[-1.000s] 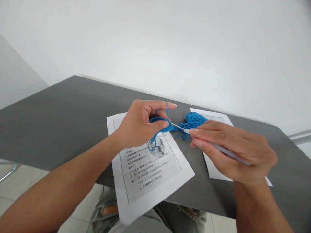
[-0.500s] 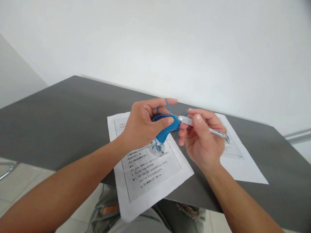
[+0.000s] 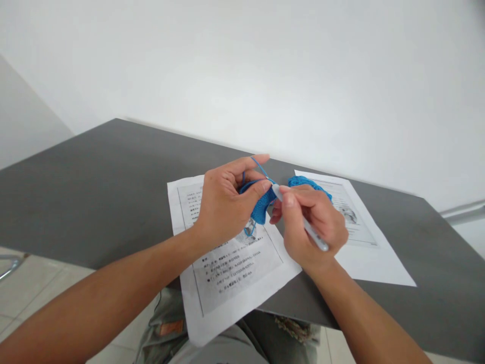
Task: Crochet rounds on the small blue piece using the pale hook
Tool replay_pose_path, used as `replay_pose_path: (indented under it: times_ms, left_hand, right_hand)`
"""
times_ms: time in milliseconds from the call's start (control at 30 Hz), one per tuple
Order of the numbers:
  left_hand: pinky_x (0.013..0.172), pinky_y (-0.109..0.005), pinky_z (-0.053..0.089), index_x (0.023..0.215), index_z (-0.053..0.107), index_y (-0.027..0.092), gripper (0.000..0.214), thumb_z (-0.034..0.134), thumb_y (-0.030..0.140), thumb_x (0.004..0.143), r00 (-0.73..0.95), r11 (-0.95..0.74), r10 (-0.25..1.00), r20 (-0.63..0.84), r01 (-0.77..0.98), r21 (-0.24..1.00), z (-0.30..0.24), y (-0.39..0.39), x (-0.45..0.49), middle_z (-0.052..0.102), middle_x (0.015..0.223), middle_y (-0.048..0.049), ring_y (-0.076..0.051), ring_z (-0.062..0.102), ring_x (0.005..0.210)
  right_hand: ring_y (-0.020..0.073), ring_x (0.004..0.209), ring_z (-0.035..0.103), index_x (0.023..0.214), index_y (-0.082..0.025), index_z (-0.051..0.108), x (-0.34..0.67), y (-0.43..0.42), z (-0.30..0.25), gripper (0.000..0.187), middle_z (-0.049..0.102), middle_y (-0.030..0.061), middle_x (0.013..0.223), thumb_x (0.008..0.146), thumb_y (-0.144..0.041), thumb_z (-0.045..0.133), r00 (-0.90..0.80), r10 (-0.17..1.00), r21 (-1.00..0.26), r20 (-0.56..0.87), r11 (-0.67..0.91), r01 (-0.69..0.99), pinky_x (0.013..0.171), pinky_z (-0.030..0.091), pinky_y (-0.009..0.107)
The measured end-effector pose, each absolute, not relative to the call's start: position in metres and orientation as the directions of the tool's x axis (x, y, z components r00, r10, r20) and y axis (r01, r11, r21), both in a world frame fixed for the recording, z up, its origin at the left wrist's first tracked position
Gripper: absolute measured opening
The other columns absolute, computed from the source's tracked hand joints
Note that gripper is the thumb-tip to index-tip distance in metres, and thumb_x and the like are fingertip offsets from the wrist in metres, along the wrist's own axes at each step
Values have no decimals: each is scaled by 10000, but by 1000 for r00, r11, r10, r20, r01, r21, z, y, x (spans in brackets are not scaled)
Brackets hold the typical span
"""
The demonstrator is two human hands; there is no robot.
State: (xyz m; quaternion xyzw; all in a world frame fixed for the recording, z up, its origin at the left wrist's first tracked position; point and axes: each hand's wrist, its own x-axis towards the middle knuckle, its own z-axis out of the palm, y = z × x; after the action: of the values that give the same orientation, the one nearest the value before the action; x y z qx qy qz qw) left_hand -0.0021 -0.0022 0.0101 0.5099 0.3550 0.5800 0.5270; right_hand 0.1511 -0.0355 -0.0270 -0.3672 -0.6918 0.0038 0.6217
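Blue crochet work [image 3: 261, 208] is pinched between the thumb and fingers of my left hand [image 3: 227, 199]. A strand of blue yarn [image 3: 259, 165] runs over its raised index finger down to the work's top edge. My right hand [image 3: 316, 220] is closed around a crochet hook [image 3: 315, 235] with a pale, thick handle. The hook's tip meets the upper edge of the crochet work, beside my left thumb. A loose yarn tail hangs below the piece. Behind my right hand lies a bundle of blue yarn [image 3: 308, 183], partly hidden by the fingers.
A printed sheet [image 3: 242, 298] lies under my left hand and overhangs the table's front edge. Another printed sheet [image 3: 382, 265] lies at the right, beneath the yarn bundle. The dark grey table [image 3: 94, 192] stands against a white wall [image 3: 242, 76].
My right hand has turned and shifted slightly down and left, so the hook's handle now slopes more steeply. The yarn bundle behind it has come into view. My left hand has barely moved.
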Motion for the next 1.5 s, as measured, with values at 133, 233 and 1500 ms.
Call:
replay_pose_path:
  times_ms: [133, 233, 1500]
  left_hand:
    - [603, -215, 538, 1101, 874, 186, 408, 924, 91, 708, 129, -161, 965, 228, -395, 904, 9, 0, -4, 792, 751, 22, -112, 653, 655]
    - [629, -233, 559, 1110, 879, 210, 413, 980, 174, 712, 213, -101, 949, 234, -496, 863, 9, 1, -9, 798, 779, 11, -127, 683, 681]
    - [497, -159, 508, 998, 898, 149, 337, 928, 63, 674, 509, 77, 857, 85, -288, 954, 22, 27, -32, 730, 666, 0, -92, 641, 550]
  right_hand:
    - [230, 803, 764, 1313, -159, 713, 151, -37, -24, 360, 817, 107, 965, 969, -54, 733, -271, 302, -2, 914, 672, 741, 681, 639, 367]
    - [263, 843, 770, 1516, -165, 617, 154, -37, -24, 595, 833, 124, 1029, 949, -59, 762, -300, 201, 75, 933, 706, 704, 694, 649, 409]
    - [241, 848, 824, 1356, -244, 809, 202, -43, 12, 512, 866, 78, 1027, 894, -26, 828, -345, 407, -225, 846, 858, 461, 783, 698, 424]
